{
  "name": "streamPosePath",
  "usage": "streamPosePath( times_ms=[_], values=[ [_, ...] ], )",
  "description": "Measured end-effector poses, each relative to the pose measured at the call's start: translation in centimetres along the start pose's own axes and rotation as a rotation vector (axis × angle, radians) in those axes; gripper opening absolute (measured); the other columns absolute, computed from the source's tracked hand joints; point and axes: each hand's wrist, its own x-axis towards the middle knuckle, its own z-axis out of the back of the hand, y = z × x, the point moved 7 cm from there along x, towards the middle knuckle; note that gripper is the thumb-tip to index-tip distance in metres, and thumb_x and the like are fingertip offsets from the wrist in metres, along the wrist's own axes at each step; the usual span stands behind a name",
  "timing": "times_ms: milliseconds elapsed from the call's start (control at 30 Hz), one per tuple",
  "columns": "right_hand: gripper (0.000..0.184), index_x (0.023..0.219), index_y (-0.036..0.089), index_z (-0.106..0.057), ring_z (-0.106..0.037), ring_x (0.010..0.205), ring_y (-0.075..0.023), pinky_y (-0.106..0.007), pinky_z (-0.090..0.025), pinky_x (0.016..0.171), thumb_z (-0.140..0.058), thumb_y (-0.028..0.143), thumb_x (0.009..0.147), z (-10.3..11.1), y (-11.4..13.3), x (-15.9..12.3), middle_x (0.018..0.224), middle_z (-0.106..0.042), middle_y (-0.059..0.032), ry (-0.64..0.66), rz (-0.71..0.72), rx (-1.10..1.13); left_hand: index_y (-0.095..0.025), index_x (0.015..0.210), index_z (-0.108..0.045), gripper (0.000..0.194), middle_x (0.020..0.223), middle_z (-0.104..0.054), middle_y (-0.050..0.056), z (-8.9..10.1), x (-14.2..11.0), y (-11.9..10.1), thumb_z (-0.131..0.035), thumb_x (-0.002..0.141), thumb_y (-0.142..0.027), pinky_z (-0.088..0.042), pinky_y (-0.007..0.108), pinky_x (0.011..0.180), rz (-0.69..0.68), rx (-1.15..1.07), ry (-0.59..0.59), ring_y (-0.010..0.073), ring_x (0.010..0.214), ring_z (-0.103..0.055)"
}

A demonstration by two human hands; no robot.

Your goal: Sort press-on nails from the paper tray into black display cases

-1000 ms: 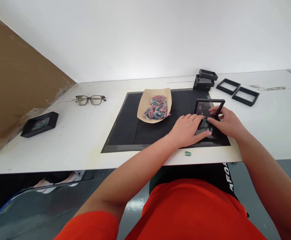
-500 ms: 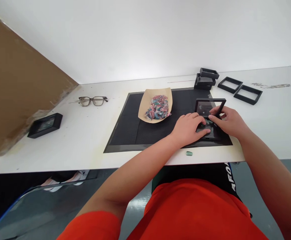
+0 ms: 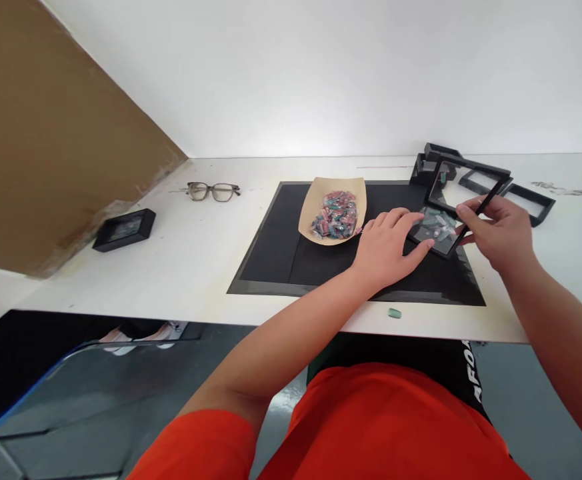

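My right hand [image 3: 508,230] grips a hinged black-framed display case with clear film panels [image 3: 463,185], held tilted with its two halves opened apart. Several small green pieces shaped like press-on nails [image 3: 439,225] lie on the lower clear panel. My left hand [image 3: 383,250] is at the left edge of that lower half, thumb and fingers apart; whether a fingertip touches the frame I cannot tell. Nearer the table's front edge lies one loose green nail-shaped piece [image 3: 395,313]. Beneath my hands is a black mat [image 3: 265,267].
A cardboard tray [image 3: 307,213] of small pink and blue wrapped pieces [image 3: 337,215] sits on the mat. Behind the case are stacked black frames [image 3: 423,170] and flat ones [image 3: 531,200]. Eyeglasses [image 3: 214,192] and another black case [image 3: 124,229] lie leftward.
My right hand has lifted and tilted the case up and to the right off the mat. My left hand's fingers have come away from the green pieces. The camera view has shifted.
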Motion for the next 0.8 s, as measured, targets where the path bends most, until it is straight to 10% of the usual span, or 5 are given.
streamPosePath(
  times_ms=[167,367,567,800],
  values=[
    [0.026,0.085,0.028,-0.072,-0.076,0.067,-0.0313,-0.059,-0.069,0.062,-0.085,0.051,0.089,-2.4,3.4,5.0,0.082,-0.073,-0.0062,0.016,0.041,-0.018,-0.017,0.143,-0.065,0.051,0.145,-0.071,0.016,3.7,-0.5,-0.9,-0.054,0.113,-0.057,-0.053,0.042,0.115,-0.129,-0.034,-0.362,0.0282,0.136,-0.067],
    [0.022,0.109,0.029,-0.083,-0.082,0.099,-0.0362,-0.059,-0.067,0.093,-0.067,0.042,0.101,-10.7,9.3,6.6,0.112,-0.084,-0.0088,0.121,0.337,-0.142,-0.026,0.124,-0.067,0.024,0.133,-0.075,0.01,10.5,-1.3,2.2,-0.056,0.113,-0.044,-0.056,0.045,0.115,-0.165,-0.039,-0.743,0.0253,0.131,-0.069],
    [0.033,0.111,0.035,-0.09,-0.074,0.135,-0.0396,-0.062,-0.055,0.118,-0.067,0.019,0.094,-15.5,10.7,5.1,0.145,-0.08,-0.0012,0.285,0.583,-0.244,-0.029,0.113,-0.067,0.017,0.112,-0.076,0.006,11.7,-0.9,9.8,-0.06,0.11,-0.044,-0.059,0.043,0.1,0.115,-0.109,-0.711,0.0244,0.109,-0.071],
    [0.037,0.121,0.032,-0.089,-0.074,0.135,-0.0381,-0.059,-0.067,0.101,-0.06,0.021,0.1,-14.9,9.9,5.6,0.142,-0.081,-0.0052,0.148,0.6,-0.194,-0.026,0.081,-0.047,0.035,0.082,-0.06,0.001,12.0,-1.4,9.7,-0.056,0.11,-0.043,-0.049,0.035,0.078,0.264,-0.088,-0.728,0.0196,0.082,-0.06]
  ],
)
